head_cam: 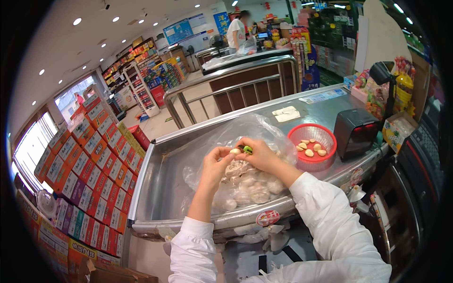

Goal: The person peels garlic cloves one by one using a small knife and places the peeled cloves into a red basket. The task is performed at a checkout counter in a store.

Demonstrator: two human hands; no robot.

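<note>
Between the fingertips of my left hand [217, 161] is a pale garlic clove [235, 151]. My right hand [260, 154] grips a small knife with a green and black handle [247, 149], held right against the clove; its blade is mostly hidden by my fingers. Both hands are above a clear plastic bag [247, 123], spread on the metal counter and holding garlic bulbs [254, 185] and loose skins. To the right of the bag stands a red plastic basket [331, 155] with several peeled cloves [309, 152] on its bottom.
A black barcode scanner [355, 132] stands right of the basket. The steel counter [150, 191] has a raised rim. Stacked cartons [88, 169] rise at the left. Beyond the counter is a metal railing [233, 72], and a person [235, 33] stands at another counter.
</note>
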